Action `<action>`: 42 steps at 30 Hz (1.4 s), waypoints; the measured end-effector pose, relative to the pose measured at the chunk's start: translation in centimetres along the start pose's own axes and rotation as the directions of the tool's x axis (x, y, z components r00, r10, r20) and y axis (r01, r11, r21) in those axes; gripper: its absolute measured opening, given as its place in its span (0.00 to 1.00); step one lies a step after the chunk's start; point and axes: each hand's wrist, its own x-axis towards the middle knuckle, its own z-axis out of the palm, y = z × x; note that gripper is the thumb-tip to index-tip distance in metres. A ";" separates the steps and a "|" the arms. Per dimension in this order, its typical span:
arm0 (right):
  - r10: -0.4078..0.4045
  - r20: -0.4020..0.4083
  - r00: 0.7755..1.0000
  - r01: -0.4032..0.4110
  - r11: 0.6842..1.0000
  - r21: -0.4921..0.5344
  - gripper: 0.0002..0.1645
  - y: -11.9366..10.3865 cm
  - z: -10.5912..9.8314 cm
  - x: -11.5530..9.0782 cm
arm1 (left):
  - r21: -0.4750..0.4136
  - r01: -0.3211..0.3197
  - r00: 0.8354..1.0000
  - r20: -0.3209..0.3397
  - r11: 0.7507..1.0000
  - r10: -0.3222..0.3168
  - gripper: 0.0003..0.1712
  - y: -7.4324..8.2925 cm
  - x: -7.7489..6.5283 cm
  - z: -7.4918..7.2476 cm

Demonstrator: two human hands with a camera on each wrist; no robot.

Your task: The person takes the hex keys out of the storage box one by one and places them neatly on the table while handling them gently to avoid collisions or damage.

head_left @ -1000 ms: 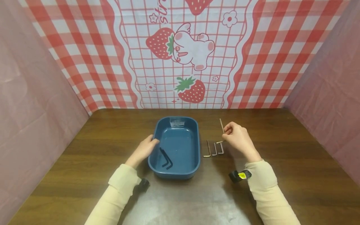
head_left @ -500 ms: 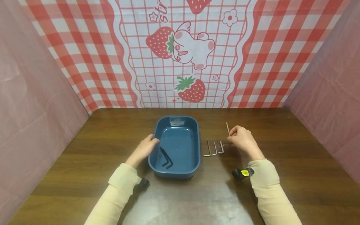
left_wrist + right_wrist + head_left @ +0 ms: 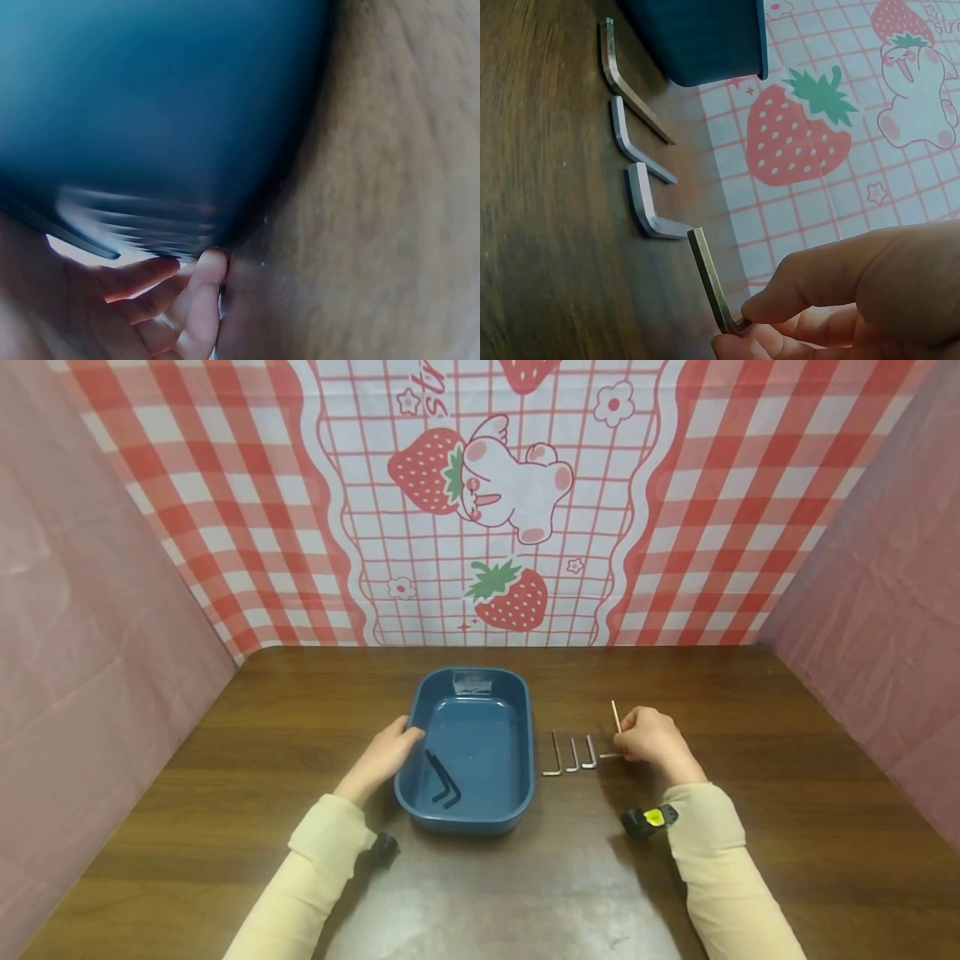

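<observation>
Between thumb and fingers, my right hand (image 3: 656, 743) pinches a brass-coloured hex key (image 3: 710, 277); its short arm points left in the head view, low over the table. Beside it lie three more hex keys in a row: a brass-coloured one (image 3: 621, 79), a thin silver one (image 3: 625, 139) and a thicker silver one (image 3: 642, 201). A blue plastic bin (image 3: 532, 747) stands left of this row. My left hand (image 3: 381, 764) grips the bin's left wall, thumb over the rim and fingers outside. Black hex keys (image 3: 447, 785) lie inside, near the bin's front left corner.
The dark wooden table (image 3: 720, 710) carries everything. At its back hangs a red and white checked cloth (image 3: 697, 527) with strawberry prints. Pink curtains (image 3: 862, 593) close off both sides.
My right hand has carried the brass-coloured hex key to the right and towards me, beyond the row's right end. The left hand and the bin have stayed in place.
</observation>
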 end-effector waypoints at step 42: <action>0.100 0.067 0.993 -0.100 0.995 0.004 0.06 0.5 1.0 0.3 | -0.005 -0.001 1.000 0.001 1.000 0.001 0.32 0.0 0.2 0.0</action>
